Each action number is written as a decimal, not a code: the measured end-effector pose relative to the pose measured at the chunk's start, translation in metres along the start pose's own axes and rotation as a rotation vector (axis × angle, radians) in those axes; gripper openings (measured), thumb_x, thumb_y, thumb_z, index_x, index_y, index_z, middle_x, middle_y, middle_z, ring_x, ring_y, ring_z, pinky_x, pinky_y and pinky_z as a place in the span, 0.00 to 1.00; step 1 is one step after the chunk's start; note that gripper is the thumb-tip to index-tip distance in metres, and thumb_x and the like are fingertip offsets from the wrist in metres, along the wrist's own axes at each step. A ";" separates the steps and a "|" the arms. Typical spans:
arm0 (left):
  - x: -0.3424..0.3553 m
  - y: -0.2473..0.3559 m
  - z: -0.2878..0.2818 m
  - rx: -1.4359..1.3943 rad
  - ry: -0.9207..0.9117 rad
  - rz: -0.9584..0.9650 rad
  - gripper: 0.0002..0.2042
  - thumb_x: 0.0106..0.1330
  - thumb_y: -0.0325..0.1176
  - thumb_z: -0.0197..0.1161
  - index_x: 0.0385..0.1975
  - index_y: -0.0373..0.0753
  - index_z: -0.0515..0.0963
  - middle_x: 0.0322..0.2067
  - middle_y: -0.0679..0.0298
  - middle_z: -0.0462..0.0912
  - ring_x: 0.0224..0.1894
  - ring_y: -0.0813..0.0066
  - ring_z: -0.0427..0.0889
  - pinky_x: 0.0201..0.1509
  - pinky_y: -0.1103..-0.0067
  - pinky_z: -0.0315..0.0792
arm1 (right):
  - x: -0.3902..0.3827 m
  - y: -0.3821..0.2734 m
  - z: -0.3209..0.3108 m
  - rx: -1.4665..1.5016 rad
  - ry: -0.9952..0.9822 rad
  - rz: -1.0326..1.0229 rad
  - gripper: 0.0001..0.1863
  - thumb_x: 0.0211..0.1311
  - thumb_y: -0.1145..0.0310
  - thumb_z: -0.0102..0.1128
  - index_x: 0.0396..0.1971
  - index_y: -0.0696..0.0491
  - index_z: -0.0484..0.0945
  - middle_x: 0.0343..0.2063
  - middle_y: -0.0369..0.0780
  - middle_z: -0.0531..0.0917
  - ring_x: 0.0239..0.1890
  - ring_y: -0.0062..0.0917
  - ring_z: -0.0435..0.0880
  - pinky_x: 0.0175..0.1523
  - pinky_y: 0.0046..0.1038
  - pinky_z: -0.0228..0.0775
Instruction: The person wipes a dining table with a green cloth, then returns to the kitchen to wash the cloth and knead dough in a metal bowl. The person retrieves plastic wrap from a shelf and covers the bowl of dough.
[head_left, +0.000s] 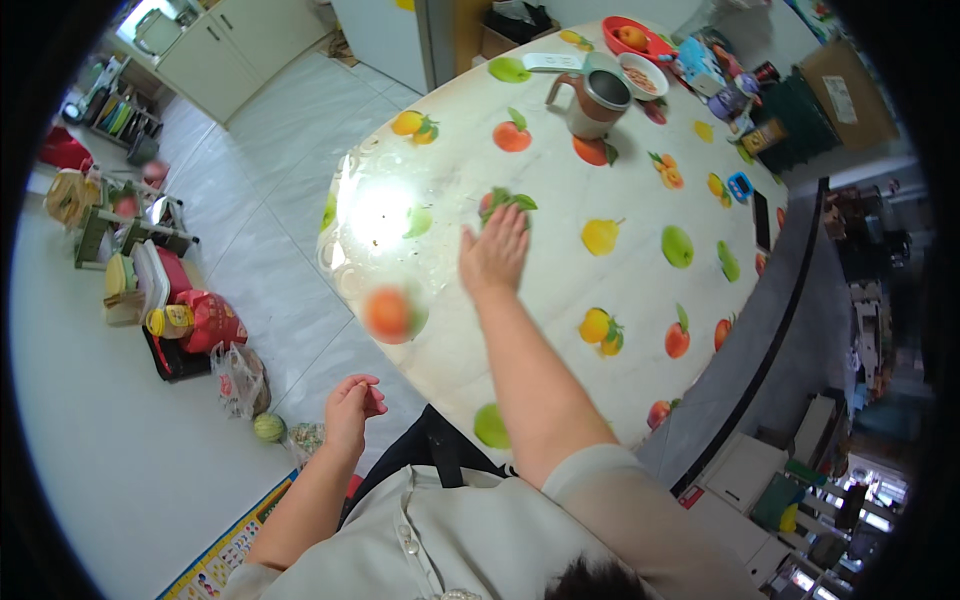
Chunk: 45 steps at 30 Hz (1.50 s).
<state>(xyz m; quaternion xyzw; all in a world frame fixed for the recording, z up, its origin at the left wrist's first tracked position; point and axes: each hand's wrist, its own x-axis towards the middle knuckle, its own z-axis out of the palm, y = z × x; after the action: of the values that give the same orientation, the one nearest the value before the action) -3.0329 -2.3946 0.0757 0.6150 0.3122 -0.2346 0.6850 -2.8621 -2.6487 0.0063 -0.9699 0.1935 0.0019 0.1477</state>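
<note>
The fruit-printed tablecloth [620,290] covers the table and lies directly under the right hand [495,248]. That hand is palm down, with fingers extended and pointing toward the far side of the table; they lie close together, nearly flat, with slight gaps at the tips. The fingertips overlap a printed fruit with green leaves [523,201], part of which shows beyond them. Firm contact between palm and cloth cannot be confirmed from this angle.

The left hand [350,412] is off the table, above the floor on the near left side. Its fingers are curled inward with the thumb close to them; whether they pinch anything cannot be determined. The cloth's near-left edge lies to the right of these fingers, apart from them.

A yellow pear print [601,237] is right of the right hand. A blurred orange-and-green round patch [393,313] appears to its left; whether print or object cannot be established. Bright glare [378,212] covers the cloth's left end.

Toward the far end stand a brown-and-white handled mug [597,108], upright, a white bowl [643,76] with brownish contents, and a red basin [655,47] containing an orange-coloured fruit [632,38]. Near the right edge lie a small blue device [740,186] and a black phone [762,221].
</note>
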 end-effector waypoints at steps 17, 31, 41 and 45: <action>0.041 0.013 -0.026 -0.179 -0.123 -0.277 0.12 0.70 0.37 0.47 0.40 0.36 0.74 0.29 0.62 0.80 0.28 0.72 0.79 0.36 0.74 0.76 | 0.165 -0.058 0.009 0.024 -0.054 -0.162 0.37 0.69 0.48 0.36 0.69 0.58 0.47 0.71 0.45 0.47 0.74 0.34 0.40 0.74 0.35 0.29; 0.200 0.094 -0.104 -0.044 -0.461 -0.539 0.18 0.72 0.43 0.41 0.41 0.36 0.74 0.32 0.61 0.80 0.33 0.67 0.80 0.43 0.72 0.75 | 0.137 -0.165 0.030 -0.028 -0.195 -0.837 0.33 0.66 0.56 0.46 0.67 0.56 0.55 0.69 0.44 0.55 0.72 0.34 0.49 0.74 0.37 0.38; 0.269 0.134 -0.106 -0.098 -0.716 -0.764 0.21 0.71 0.42 0.35 0.44 0.31 0.73 0.40 0.51 0.82 0.35 0.60 0.84 0.44 0.67 0.79 | 0.045 -0.166 0.028 0.355 -0.457 -1.114 0.25 0.57 0.76 0.51 0.58 0.51 0.71 0.62 0.39 0.70 0.68 0.34 0.62 0.71 0.39 0.50; 0.268 0.143 -0.093 -0.085 -0.720 -0.790 0.21 0.69 0.39 0.36 0.47 0.29 0.72 0.41 0.48 0.82 0.38 0.58 0.84 0.47 0.66 0.79 | 0.017 -0.153 0.013 0.500 -0.503 -1.189 0.21 0.51 0.81 0.56 0.48 0.52 0.80 0.53 0.40 0.78 0.59 0.36 0.73 0.63 0.34 0.65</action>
<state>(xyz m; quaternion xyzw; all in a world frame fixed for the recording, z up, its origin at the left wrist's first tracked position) -2.7588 -2.2670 -0.0215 0.3032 0.2745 -0.6578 0.6325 -2.7879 -2.5168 0.0361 -0.8181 -0.4167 0.1008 0.3833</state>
